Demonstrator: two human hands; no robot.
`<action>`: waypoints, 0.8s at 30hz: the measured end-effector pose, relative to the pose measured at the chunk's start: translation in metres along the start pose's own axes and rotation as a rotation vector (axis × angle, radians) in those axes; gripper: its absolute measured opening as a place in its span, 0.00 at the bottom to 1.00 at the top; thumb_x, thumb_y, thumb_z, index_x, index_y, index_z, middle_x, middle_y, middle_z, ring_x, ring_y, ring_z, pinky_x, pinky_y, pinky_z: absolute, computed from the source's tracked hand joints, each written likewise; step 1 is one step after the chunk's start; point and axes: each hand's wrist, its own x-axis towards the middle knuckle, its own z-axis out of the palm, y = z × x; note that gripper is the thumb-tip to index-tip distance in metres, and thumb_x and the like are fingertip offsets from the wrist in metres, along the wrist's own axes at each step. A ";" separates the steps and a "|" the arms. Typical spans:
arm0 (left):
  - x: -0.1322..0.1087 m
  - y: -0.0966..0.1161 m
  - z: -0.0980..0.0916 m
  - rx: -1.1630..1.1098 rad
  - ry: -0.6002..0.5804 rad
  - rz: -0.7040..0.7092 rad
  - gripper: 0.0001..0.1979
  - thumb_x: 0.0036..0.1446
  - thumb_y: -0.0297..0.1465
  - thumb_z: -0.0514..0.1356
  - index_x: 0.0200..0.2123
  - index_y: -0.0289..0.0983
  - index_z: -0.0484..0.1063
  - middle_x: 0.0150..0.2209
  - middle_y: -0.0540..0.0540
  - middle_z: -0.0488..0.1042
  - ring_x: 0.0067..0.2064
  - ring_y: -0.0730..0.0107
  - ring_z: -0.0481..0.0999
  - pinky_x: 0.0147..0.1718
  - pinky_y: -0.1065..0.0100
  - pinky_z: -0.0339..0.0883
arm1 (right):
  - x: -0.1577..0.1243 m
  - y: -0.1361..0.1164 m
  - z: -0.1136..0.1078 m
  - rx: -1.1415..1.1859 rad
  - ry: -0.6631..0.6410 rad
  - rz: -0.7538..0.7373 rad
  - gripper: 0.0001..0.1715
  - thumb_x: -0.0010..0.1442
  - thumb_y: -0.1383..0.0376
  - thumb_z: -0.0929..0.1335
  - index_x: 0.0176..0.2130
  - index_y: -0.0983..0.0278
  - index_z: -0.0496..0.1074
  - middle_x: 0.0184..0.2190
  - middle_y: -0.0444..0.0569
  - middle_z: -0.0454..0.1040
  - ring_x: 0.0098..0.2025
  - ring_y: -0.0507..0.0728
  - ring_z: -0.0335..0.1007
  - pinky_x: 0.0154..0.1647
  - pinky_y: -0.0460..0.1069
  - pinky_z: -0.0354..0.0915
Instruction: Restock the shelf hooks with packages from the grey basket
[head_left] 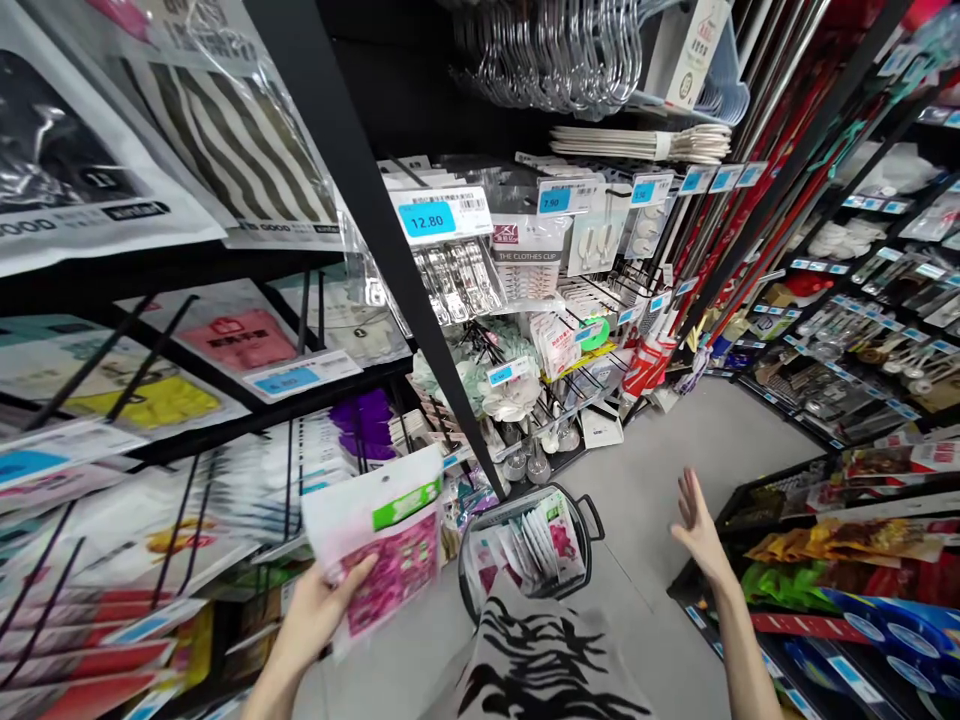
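Left hand (316,603) has the pink packet (397,560) pinched at one side, lower left of centre, near the basket (464,570); right hand (697,535) is empty, fingers spread, lower right. With that one-sided grip, a bump against the purple stock (362,425) could probably drop it on the floor (637,540).

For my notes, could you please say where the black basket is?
In the head view, the basket sits low, just right of centre, between the pink packet in the left hand and the right hand.
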 end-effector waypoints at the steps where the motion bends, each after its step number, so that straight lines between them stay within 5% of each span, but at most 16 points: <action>1: -0.005 -0.014 -0.006 -0.008 0.027 -0.073 0.29 0.28 0.55 0.73 0.25 0.38 0.78 0.29 0.41 0.83 0.35 0.41 0.81 0.35 0.53 0.77 | -0.021 0.020 -0.002 0.042 0.079 0.058 0.64 0.53 0.37 0.74 0.74 0.46 0.41 0.76 0.54 0.37 0.75 0.71 0.39 0.70 0.70 0.49; 6: -0.041 -0.070 -0.022 -0.019 0.140 -0.342 0.28 0.27 0.51 0.73 0.29 0.38 0.79 0.31 0.40 0.83 0.42 0.33 0.82 0.41 0.45 0.77 | -0.127 0.096 0.025 0.150 0.359 0.302 0.55 0.60 0.38 0.67 0.73 0.39 0.36 0.76 0.50 0.38 0.73 0.72 0.44 0.66 0.71 0.57; 10: -0.044 -0.078 -0.014 -0.055 0.104 -0.360 0.28 0.28 0.50 0.73 0.32 0.38 0.79 0.33 0.40 0.84 0.43 0.32 0.81 0.45 0.43 0.75 | -0.156 0.110 0.042 0.186 0.405 0.356 0.53 0.58 0.38 0.68 0.72 0.36 0.41 0.76 0.46 0.40 0.74 0.71 0.43 0.67 0.70 0.56; 13: -0.023 -0.056 0.017 -0.077 0.020 -0.230 0.29 0.29 0.51 0.73 0.31 0.37 0.78 0.32 0.39 0.83 0.42 0.34 0.81 0.45 0.43 0.74 | -0.130 0.097 0.037 0.231 0.318 0.327 0.51 0.59 0.40 0.70 0.72 0.38 0.45 0.76 0.48 0.42 0.74 0.71 0.44 0.67 0.69 0.56; 17: 0.004 0.003 0.092 -0.195 -0.108 0.014 0.30 0.38 0.50 0.72 0.39 0.34 0.77 0.42 0.35 0.83 0.45 0.41 0.80 0.50 0.47 0.71 | -0.055 0.055 0.044 0.260 0.103 0.160 0.59 0.56 0.39 0.72 0.74 0.47 0.44 0.76 0.57 0.41 0.75 0.71 0.42 0.68 0.69 0.53; 21: 0.006 0.070 0.164 -0.384 -0.254 0.181 0.27 0.45 0.46 0.72 0.43 0.35 0.76 0.45 0.37 0.82 0.48 0.47 0.80 0.53 0.49 0.69 | 0.008 -0.001 0.089 0.360 -0.105 -0.047 0.67 0.51 0.35 0.73 0.74 0.55 0.43 0.75 0.64 0.43 0.74 0.72 0.45 0.68 0.68 0.54; 24: -0.011 0.101 0.196 -0.496 -0.390 0.243 0.26 0.49 0.44 0.70 0.47 0.36 0.75 0.47 0.37 0.81 0.51 0.48 0.79 0.56 0.51 0.68 | 0.021 -0.030 0.131 0.465 -0.278 -0.060 0.65 0.47 0.38 0.77 0.72 0.57 0.53 0.68 0.64 0.61 0.66 0.71 0.63 0.62 0.62 0.64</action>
